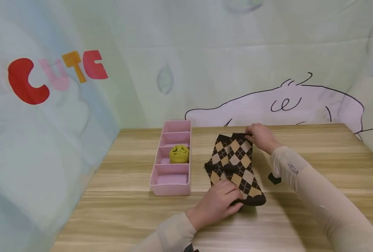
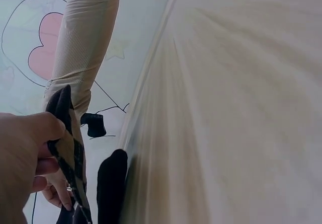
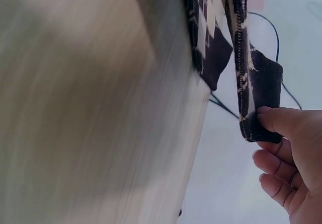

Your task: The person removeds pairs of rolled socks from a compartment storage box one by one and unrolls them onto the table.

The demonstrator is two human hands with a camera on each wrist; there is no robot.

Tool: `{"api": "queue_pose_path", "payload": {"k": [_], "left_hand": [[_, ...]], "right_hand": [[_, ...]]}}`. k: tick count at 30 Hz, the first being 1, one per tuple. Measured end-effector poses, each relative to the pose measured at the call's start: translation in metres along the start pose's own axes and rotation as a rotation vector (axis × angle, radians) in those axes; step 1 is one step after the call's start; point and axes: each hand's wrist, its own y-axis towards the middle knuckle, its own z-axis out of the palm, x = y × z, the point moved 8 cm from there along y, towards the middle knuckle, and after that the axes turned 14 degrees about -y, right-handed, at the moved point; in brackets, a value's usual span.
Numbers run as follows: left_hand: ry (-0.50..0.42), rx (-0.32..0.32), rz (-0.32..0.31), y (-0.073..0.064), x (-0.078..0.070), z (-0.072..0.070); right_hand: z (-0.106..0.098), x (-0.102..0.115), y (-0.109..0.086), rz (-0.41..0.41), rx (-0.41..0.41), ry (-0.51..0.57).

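Two argyle socks in black, tan and grey are side by side in the head view. My right hand (image 1: 262,137) pinches the black cuff of the right-hand sock (image 1: 245,161) between thumb and fingers; the right wrist view shows that cuff (image 3: 265,78) raised off the table. Down at the toe end, my left hand (image 1: 219,200) grips the same sock, its thumb at the black toe. The other sock (image 1: 219,154) lies to the left, partly overlapped by the held one, its toe end hidden behind my left hand.
A pink box (image 1: 172,189) with several compartments in a row stands left of the socks. One compartment holds a rolled yellow-green bundle of cloth (image 1: 179,154). The wooden table (image 1: 117,196) meets a printed curtain (image 1: 142,70) at its back edge.
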Motion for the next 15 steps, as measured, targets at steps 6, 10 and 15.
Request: {"api": "queue_pose_path", "payload": {"k": [6, 10, 15], "left_hand": [[-0.018, 0.047, -0.009, 0.009, -0.002, 0.014], [0.001, 0.113, -0.011, 0.012, -0.004, 0.026], [0.012, 0.184, -0.026, 0.014, -0.006, 0.037]], "right_hand": [[0.005, -0.013, -0.008, 0.024, 0.02, 0.005], [0.012, -0.02, -0.013, 0.032, 0.045, 0.006], [0.023, -0.027, -0.017, 0.051, 0.083, 0.001]]}}
